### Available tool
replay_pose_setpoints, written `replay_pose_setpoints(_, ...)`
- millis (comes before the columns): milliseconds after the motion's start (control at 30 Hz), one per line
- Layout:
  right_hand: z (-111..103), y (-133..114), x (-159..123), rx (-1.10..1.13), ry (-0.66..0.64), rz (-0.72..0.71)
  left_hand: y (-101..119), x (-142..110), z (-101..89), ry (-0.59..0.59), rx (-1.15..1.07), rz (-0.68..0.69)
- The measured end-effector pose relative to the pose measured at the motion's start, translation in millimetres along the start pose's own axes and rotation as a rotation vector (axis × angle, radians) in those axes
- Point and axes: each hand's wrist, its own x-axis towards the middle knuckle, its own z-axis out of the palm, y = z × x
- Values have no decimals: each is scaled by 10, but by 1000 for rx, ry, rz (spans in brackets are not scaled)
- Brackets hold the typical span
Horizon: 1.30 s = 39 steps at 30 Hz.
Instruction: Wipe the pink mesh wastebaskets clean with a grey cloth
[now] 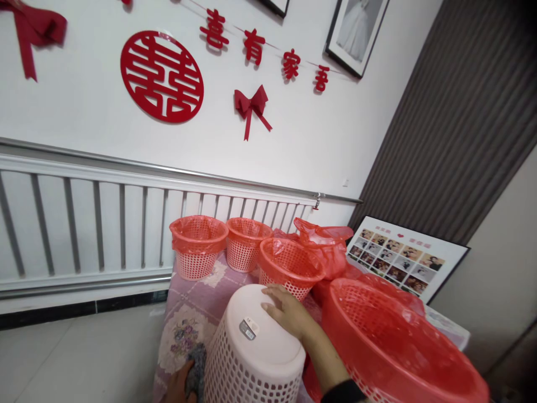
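Note:
A white perforated plastic basket (pixel 268 341) stands upside down on the table, a small label on its base. My right hand (pixel 288 314) lies on the far right part of that base, its fingers stretched out and apart. Low beside the basket's left side, my left hand (pixel 181 386) is closed around a grey cloth (pixel 196 369), which touches or nearly touches the perforated wall. The lower part of the left hand is cut off by the frame edge.
Several white baskets lined with red plastic bags, such as one basket (pixel 196 263), stand behind; a large red-lined basket (pixel 352 313) is close on the right. A patterned purple tablecloth (pixel 178 313) covers the table. A radiator (pixel 113 224) and photo board (pixel 444 252) are beyond.

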Motion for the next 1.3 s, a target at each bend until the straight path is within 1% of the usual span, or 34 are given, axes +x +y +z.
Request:
replay_pose_setpoints(67, 1, 1, 3, -2, -1, 3, 132, 26, -72, 19, -55, 16)
replay_pose_setpoints(133, 3, 8, 5, -2, -3, -4, 355, 48, -187, 46, -113, 62)
replay_pose_setpoints(200, 7, 18, 4, -4, -2, -9, 667, 45, -354, 77, -170, 137)
replay_pose_setpoints(267, 10, 27, 0, -10, 0, -3, 1034, 11, -562, 103, -229, 237)
replay_pose_setpoints(367, 9, 26, -9, -17, -2, 6, 1523, -39, -846, 162, -389, 363)
replay_pose_setpoints(433, 4, 15, -13, -20, -1, 2, 1701, -9, -932, 172, -379, 449)
replay_pose_setpoints(467, 0, 8, -14, -23, -3, 0, 1731, 34, -932, 167, -349, 479)
replay_pose_setpoints(500, -4, 0, -14, -26, -4, -1, 1721, 91, -906, 159, -313, 492)
replay_pose_setpoints(567, -12, -12, -14, -29, -10, 1, 1602, 230, -792, 139, -252, 466)
replay_pose_setpoints(633, -16, -15, -13, -27, -16, 3, 1384, 351, -635, 121, -211, 394)
replay_pose_setpoints(700, -14, -6, -12, -25, -16, -2, 1111, 409, -473, 91, -154, 314)
replay_pose_setpoints(767, -10, 6, -10, -21, -13, -3, 822, 388, -326, 58, -82, 231)
replay_pose_setpoints(833, -8, 11, -7, -13, -13, 0, 551, 307, -205, 15, 1, 147)
replay_pose_setpoints(933, -10, 1, -4, -1, -6, 1, 256, 157, -80, -66, 124, 66)
replay_pose_setpoints(1033, -2, -8, -1, 13, 5, -9, 141, 74, -14, -109, 233, 26)
replay_pose_setpoints(1133, 21, 12, 10, 22, 46, -14, 159, 58, 2, -124, 316, -5)
replay_pose_setpoints(1200, 27, 41, 17, -3, 124, -4, 198, 49, -12, -131, 353, -2)
replay_pose_setpoints(1300, 0, 67, -23, -99, 305, 50, 252, 17, -53, -135, 385, 19)
